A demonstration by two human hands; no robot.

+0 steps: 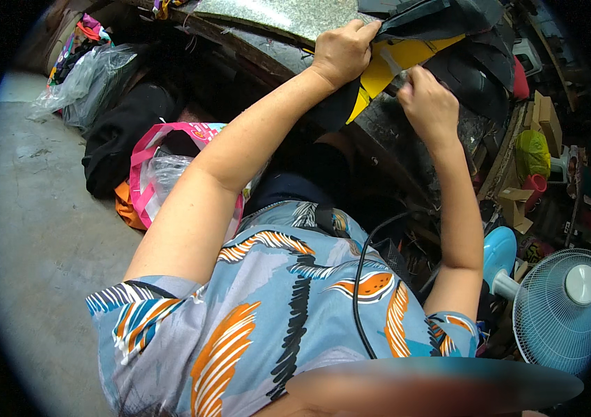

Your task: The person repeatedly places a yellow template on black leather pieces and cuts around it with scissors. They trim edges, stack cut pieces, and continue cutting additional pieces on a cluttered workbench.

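My left hand (pixel 344 52) is closed at the edge of a black fabric piece (pixel 441 17), its thumb and fingers pinching the material. Beneath runs a yellow sheet (pixel 379 75), which looks like fabric and lies partly under the black layers. My right hand (pixel 429 108) is slightly blurred, just right of the yellow sheet. Its fingers are drawn together in a pinch; whatever they hold is too small to make out. A small pale strip (pixel 391 61) shows on the yellow between both hands.
The worktable (pixel 274 17) has a worn metal top. A pink-edged bag (pixel 144 163) with clear plastic stands by my left arm, beside dark cloth (pixel 122 139). At right are a blue-and-white fan (pixel 563 313), cardboard boxes (pixel 514 208) and a yellow-green bag (pixel 533 153). A black cable (pixel 357 292) crosses my shirt.
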